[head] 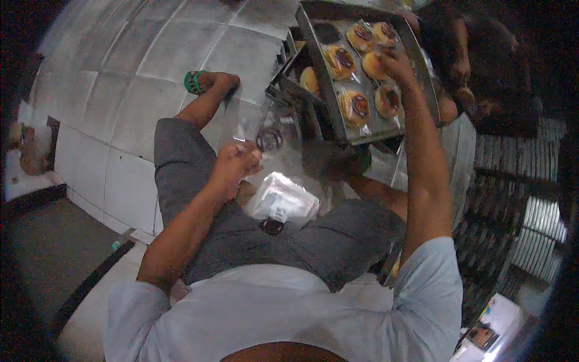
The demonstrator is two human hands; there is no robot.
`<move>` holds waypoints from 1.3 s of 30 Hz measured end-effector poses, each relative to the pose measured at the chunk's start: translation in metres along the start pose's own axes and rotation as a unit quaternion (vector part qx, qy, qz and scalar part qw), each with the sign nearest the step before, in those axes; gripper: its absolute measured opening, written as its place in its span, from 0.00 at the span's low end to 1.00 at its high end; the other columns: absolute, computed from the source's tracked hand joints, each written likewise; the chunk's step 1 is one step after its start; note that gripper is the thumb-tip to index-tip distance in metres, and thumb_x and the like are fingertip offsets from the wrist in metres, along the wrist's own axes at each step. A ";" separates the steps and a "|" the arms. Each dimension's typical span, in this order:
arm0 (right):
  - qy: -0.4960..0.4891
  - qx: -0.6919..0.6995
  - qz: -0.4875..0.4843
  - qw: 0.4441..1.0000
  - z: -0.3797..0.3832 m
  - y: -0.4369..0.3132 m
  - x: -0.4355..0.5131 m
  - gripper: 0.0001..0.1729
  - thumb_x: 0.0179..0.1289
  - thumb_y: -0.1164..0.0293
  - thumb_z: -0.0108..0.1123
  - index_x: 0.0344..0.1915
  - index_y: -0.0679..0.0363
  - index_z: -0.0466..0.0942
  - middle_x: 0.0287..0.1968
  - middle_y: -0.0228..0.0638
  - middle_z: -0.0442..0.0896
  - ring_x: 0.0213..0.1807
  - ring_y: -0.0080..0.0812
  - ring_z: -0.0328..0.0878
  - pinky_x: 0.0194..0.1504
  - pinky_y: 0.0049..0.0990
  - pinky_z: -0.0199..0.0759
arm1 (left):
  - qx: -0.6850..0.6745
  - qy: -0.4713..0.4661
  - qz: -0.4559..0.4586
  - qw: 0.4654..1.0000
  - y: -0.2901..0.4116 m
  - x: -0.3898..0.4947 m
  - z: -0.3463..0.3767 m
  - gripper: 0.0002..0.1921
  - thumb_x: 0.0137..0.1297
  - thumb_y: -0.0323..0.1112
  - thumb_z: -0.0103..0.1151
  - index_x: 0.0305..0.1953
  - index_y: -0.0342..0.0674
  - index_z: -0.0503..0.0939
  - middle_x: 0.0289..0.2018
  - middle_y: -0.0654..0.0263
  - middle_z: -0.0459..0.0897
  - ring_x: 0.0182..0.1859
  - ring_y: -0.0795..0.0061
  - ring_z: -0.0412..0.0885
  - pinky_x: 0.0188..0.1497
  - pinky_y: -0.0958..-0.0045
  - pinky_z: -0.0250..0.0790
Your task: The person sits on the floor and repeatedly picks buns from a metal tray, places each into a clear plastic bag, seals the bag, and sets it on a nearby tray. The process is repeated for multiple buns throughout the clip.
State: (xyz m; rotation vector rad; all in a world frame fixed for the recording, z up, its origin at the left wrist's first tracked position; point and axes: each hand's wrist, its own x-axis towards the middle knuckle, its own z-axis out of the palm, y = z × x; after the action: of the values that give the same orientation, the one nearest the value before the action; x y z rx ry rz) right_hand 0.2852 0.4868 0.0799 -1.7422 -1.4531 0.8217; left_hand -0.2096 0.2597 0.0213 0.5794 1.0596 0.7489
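My left hand [237,165] pinches a clear plastic bag [267,138] that has dark printing on it. The bag hangs over the floor between my knees. My right hand [395,63] reaches into a metal tray [341,135] at the upper right, its fingers on a round bun [373,67]. Around that bun lie several others, such as a bun in clear wrapping [355,107] with a dark printed mark. On my lap rests a stack of clear plastic bags [285,199], shiny with reflected light.
More metal trays [291,74] are stacked under the top one, and a bun [310,81] shows in one of them. Another person's hand [461,72] is beyond the tray. Pale tiles [181,50] cover the floor. Dark slatted racks or crates [493,203] stand at right.
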 end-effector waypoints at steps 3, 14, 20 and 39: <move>-0.153 -0.023 0.106 0.982 -0.018 0.017 0.056 0.28 0.62 0.57 0.77 0.53 0.67 0.85 0.45 0.36 0.90 0.44 0.29 0.86 0.46 0.32 0.80 | 0.037 -0.017 -0.009 0.999 0.011 -0.006 -0.001 0.10 0.68 0.34 0.71 0.42 0.36 0.82 0.37 0.66 0.86 0.39 0.74 0.85 0.44 0.71 0.80; 0.032 0.269 0.033 0.962 0.050 -0.132 -0.165 0.33 0.62 0.55 0.74 0.60 0.64 0.79 0.56 0.43 0.86 0.54 0.37 0.86 0.55 0.36 0.83 | -0.221 0.043 -0.052 0.973 0.039 0.016 0.013 0.24 0.73 0.60 0.62 0.29 0.47 0.77 0.20 0.76 0.72 0.24 0.82 0.71 0.23 0.79 0.63; 0.244 0.232 -0.198 0.921 0.193 -0.170 -0.387 0.35 0.61 0.55 0.78 0.61 0.60 0.77 0.55 0.46 0.85 0.55 0.45 0.87 0.53 0.46 0.85 | -0.277 0.009 -0.113 0.954 0.057 -0.011 0.078 0.27 0.74 0.67 0.55 0.34 0.48 0.74 0.22 0.77 0.69 0.26 0.82 0.72 0.24 0.79 0.64; 0.318 0.398 -0.082 0.856 0.109 -0.190 -0.434 0.20 0.66 0.77 0.67 0.58 0.67 0.78 0.55 0.39 0.85 0.54 0.33 0.85 0.57 0.34 0.81 | -0.153 -0.088 0.104 0.979 0.057 -0.100 0.129 0.28 0.80 0.57 0.52 0.60 0.36 0.78 0.52 0.58 0.88 0.47 0.70 0.87 0.52 0.67 0.81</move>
State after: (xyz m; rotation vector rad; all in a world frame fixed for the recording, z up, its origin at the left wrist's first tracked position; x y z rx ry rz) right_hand 0.0228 0.0941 0.1923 -1.0620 -0.6417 0.5463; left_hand -0.1351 0.2084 0.1678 0.4836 0.7094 1.0038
